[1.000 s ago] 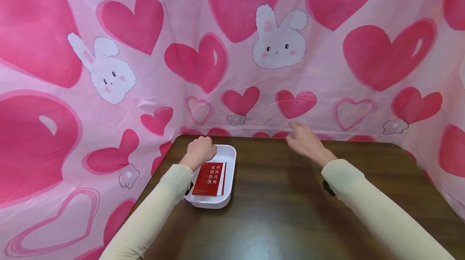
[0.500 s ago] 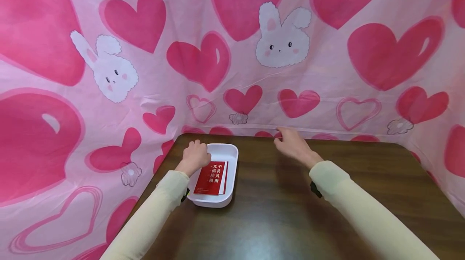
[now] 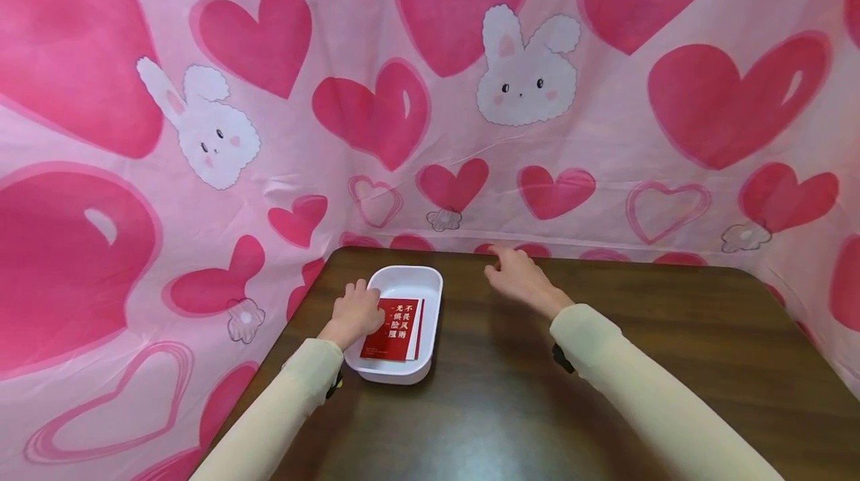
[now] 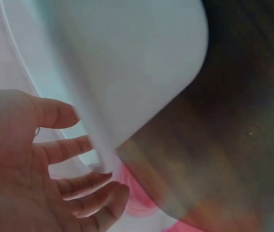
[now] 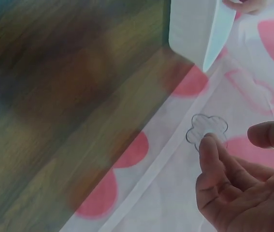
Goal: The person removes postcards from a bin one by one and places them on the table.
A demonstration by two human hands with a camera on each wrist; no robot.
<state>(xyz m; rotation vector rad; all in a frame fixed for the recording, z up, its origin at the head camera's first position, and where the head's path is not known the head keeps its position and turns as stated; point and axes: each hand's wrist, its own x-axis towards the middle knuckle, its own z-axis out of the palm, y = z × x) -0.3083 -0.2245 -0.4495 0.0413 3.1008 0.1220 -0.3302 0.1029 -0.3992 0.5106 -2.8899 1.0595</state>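
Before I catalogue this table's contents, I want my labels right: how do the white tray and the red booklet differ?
Colour: the tray is plain white; the booklet has a red cover with pale characters.
Shape: the tray is hollow, with raised walls and rounded corners; the booklet looks flat and straight-edged.
Place: the tray stands on the table; the booklet lies inside the tray.
Shared: both are longer than wide.
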